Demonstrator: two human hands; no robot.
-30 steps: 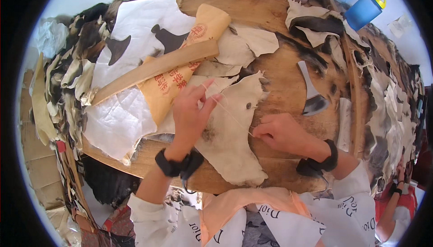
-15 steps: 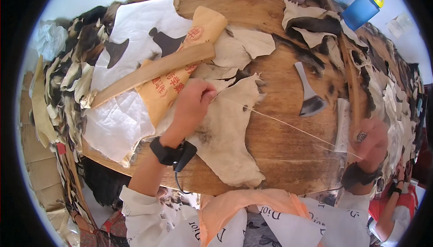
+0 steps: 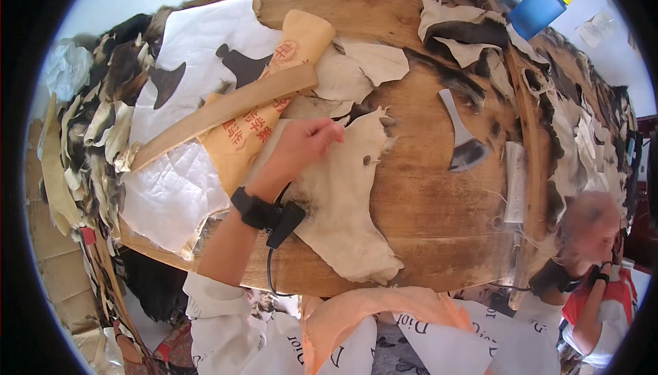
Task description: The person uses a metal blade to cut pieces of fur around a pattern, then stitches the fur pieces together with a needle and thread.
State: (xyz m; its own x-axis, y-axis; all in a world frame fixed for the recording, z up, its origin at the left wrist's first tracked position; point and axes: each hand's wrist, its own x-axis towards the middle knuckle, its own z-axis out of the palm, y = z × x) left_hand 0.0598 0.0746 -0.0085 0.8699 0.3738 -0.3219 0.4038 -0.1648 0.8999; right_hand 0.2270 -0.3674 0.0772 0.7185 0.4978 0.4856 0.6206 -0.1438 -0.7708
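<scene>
My left hand (image 3: 307, 145) is over a pale piece of hide (image 3: 349, 210), its fingers closed in a pinch. What they grip, if anything, is too small to make out. Out at the right edge of the table is my right hand (image 3: 588, 231), smeared by motion, so its fingers cannot be read. A thin pale thread (image 3: 492, 195) lies slack and curled left of that hand. Between the hands rests a metal blade with a flared, curved edge (image 3: 462, 138). Beside it is a narrow whitish strip (image 3: 515, 183).
A curved wooden strip (image 3: 226, 116) crosses a brown paper envelope (image 3: 250, 131) and white sheeting (image 3: 178, 176). Furry hide scraps pile up at left (image 3: 123, 73) and right (image 3: 582, 135). A blue bottle with a yellow lid (image 3: 540, 10) stands far right. Another person's arm (image 3: 589, 313) shows lower right.
My right hand has moved outward to the right and down. The thread stretched taut between my hands has gone slack near the right side. My left hand has shifted slightly right over the hide.
</scene>
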